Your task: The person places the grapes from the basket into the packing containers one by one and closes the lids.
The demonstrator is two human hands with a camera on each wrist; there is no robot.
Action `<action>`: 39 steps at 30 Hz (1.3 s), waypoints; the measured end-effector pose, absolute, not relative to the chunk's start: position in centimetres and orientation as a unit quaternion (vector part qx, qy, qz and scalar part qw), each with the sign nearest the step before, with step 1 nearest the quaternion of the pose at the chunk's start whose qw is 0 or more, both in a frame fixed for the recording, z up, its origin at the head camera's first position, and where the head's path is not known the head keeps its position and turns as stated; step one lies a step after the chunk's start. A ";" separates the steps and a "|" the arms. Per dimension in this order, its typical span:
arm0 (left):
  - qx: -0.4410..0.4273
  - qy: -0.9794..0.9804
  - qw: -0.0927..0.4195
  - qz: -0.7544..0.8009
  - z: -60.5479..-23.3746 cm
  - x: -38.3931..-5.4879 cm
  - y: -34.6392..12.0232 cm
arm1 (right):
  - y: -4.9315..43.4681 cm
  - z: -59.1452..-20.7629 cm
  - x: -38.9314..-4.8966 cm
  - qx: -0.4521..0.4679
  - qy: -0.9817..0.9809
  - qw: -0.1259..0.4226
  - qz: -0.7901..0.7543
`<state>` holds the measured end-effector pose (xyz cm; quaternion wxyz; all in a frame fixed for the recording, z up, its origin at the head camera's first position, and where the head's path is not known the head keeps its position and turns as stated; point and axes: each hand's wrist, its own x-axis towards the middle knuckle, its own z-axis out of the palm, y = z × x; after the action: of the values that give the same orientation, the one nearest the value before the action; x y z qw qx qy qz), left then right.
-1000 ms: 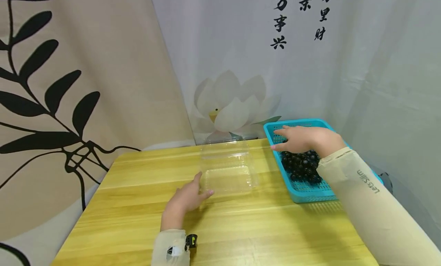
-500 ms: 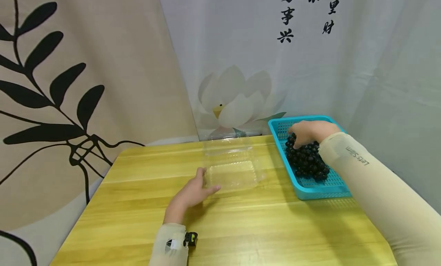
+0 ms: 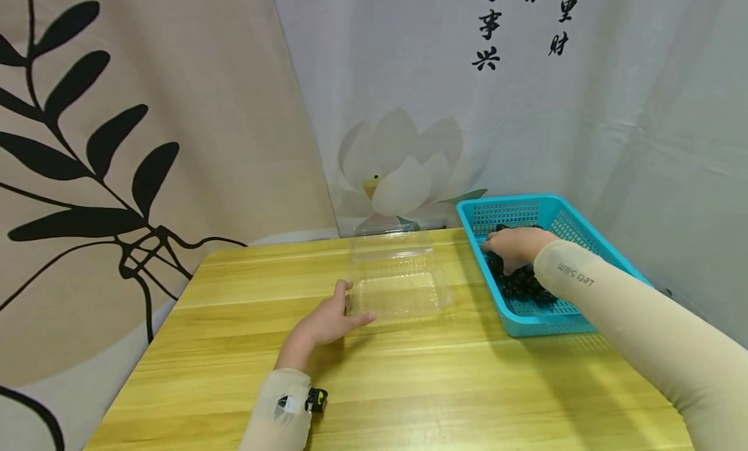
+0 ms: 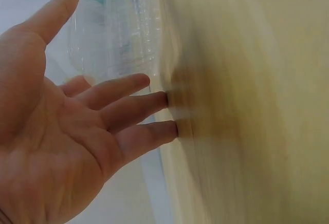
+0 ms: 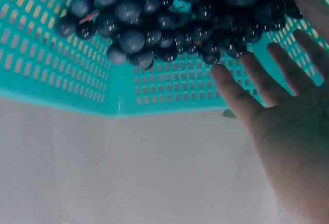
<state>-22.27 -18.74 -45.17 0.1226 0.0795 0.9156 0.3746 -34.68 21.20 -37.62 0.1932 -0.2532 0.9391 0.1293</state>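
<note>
My right hand [image 3: 515, 246] is down inside a blue plastic basket [image 3: 552, 326], over dark grapes [image 3: 524, 287]. In the right wrist view its fingers [image 5: 261, 82] are spread and nearly straight, the tips right at the edge of the grapes [image 5: 131, 26], with the thumb on the other side. A clear plastic clamshell box [image 3: 396, 296] lies with its lid up on the table, left of the basket. At its left side, my left hand [image 3: 323, 322] rests with thumb and fingers spread along the near corner. In the left wrist view, several fingertips [image 4: 163, 99] touch the tabletop.
The yellow wood-grain table [image 3: 374, 386] ends at a hanging cloth backdrop [image 3: 234, 113] printed with leaves, a flower and writing. The basket's raised wall [image 3: 602, 250] stands under my right forearm. A dark cable [image 3: 35, 415] curves at the lower left.
My right hand has come from above the basket's left rim down into the grapes. The left hand stays beside the clear box. The head view has shifted slightly.
</note>
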 end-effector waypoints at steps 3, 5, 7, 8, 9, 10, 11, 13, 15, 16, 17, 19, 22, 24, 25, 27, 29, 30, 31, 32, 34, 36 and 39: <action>0.080 0.913 0.124 0.379 -45.1 -22.3 -18.6 | 21.5 -38.4 -34.6 -0.261 0.939 0.180 0.134; 0.080 0.913 0.124 0.381 -45.2 -22.3 -18.5 | 21.7 -38.8 -34.4 -0.269 0.938 0.163 0.147; 0.080 0.912 0.124 0.383 -45.3 -22.2 -18.5 | 21.9 -39.2 -34.4 -0.280 0.935 0.140 0.165; 0.080 0.912 0.124 0.384 -45.3 -22.2 -18.5 | 21.9 -39.2 -34.4 -0.284 0.934 0.132 0.175; 0.079 0.911 0.125 0.385 -45.4 -22.1 -18.5 | 21.9 -39.3 -34.4 -0.285 0.932 0.125 0.184; 0.079 0.910 0.126 0.386 -45.4 -22.1 -18.5 | 22.0 -39.4 -34.4 -0.286 0.931 0.121 0.192; 0.080 0.910 0.127 0.386 -45.4 -22.1 -18.5 | 22.0 -39.4 -34.4 -0.285 0.930 0.119 0.198; 0.080 0.910 0.129 0.386 -45.5 -22.1 -18.5 | 22.2 -39.4 -34.4 -0.284 0.929 0.116 0.206; 0.082 0.911 0.130 0.383 -45.5 -22.2 -18.6 | 22.4 -39.3 -34.5 -0.277 0.933 0.120 0.197; 0.082 0.912 0.130 0.381 -45.6 -22.2 -18.6 | 22.4 -39.2 -34.6 -0.275 0.934 0.120 0.193; 0.082 0.913 0.129 0.379 -45.7 -22.3 -18.6 | 22.5 -39.1 -34.6 -0.274 0.935 0.119 0.189; 0.081 0.914 0.127 0.376 -45.8 -22.3 -18.6 | 22.6 -38.9 -34.8 -0.275 0.937 0.119 0.181; 0.079 0.917 0.126 0.371 -45.8 -22.3 -18.7 | 22.7 -38.6 -35.0 -0.278 0.936 0.126 0.176; 0.076 0.918 0.126 0.369 -45.8 -22.2 -18.7 | 22.7 -38.3 -35.1 -0.277 0.937 0.134 0.168; 0.075 0.918 0.126 0.368 -45.8 -22.2 -18.7 | 22.7 -38.2 -35.2 -0.273 0.938 0.140 0.162; 0.074 0.919 0.127 0.365 -45.8 -22.2 -18.8 | 22.8 -38.0 -35.2 -0.267 0.940 0.147 0.152; 0.072 0.920 0.127 0.363 -45.8 -22.3 -18.8 | 22.9 -37.7 -35.3 -0.263 0.942 0.148 0.145; 0.071 0.921 0.127 0.362 -45.8 -22.3 -18.8 | 23.0 -37.5 -35.3 -0.261 0.943 0.147 0.144; 0.071 0.921 0.127 0.361 -45.8 -22.3 -18.8 | 23.1 -37.4 -35.2 -0.262 0.943 0.144 0.144; 0.070 0.921 0.127 0.361 -45.8 -22.3 -18.8 | 23.2 -37.3 -35.3 -0.263 0.943 0.141 0.146; 0.071 0.922 0.124 0.360 -45.7 -22.4 -18.8 | 23.5 -36.9 -35.2 -0.267 0.942 0.131 0.154; 0.072 0.922 0.122 0.360 -45.7 -22.5 -18.8 | 23.8 -36.6 -35.3 -0.274 0.939 0.121 0.170; 0.077 0.923 0.119 0.358 -45.7 -22.6 -18.7 | 24.1 -36.2 -35.5 -0.288 0.931 0.111 0.194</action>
<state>-22.56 -18.75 -45.73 0.1193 0.0773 0.9230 0.3576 -35.47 24.12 -36.17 0.1109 -0.2879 0.9312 0.1943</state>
